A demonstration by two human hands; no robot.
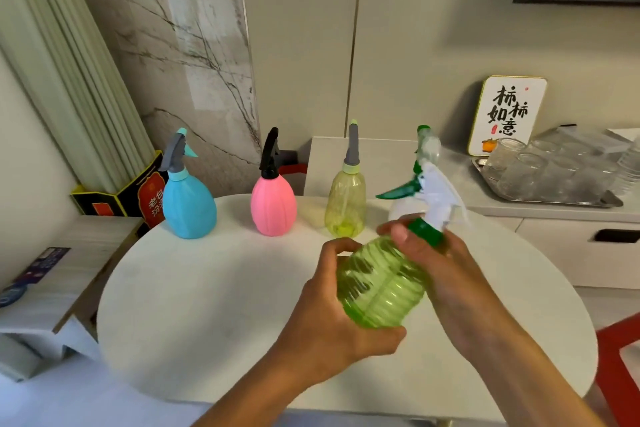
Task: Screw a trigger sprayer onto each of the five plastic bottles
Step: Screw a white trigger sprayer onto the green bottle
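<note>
Above the table [207, 305], left hand [332, 322] clasps green bottle [377, 284]; right hand [446, 274] pinches its collar [425, 231].

Translucent lime-green ribbed bottle [379, 282], white sprayer [437, 191] with dark green trigger and collar. Sky-blue bottle [188, 206] topped grey and turquoise. Pink bottle [273, 204] topped black. Pale yellow see-through bottle [345, 206] topped grey and mint. Plain white round surface [207, 291]. Grey-veined marble wall panel [187, 45]. Black brushwork on white sign [507, 114].

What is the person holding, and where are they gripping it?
A green bottle: left hand wraps its body, right hand grips the green collar of its sprayer.
</note>
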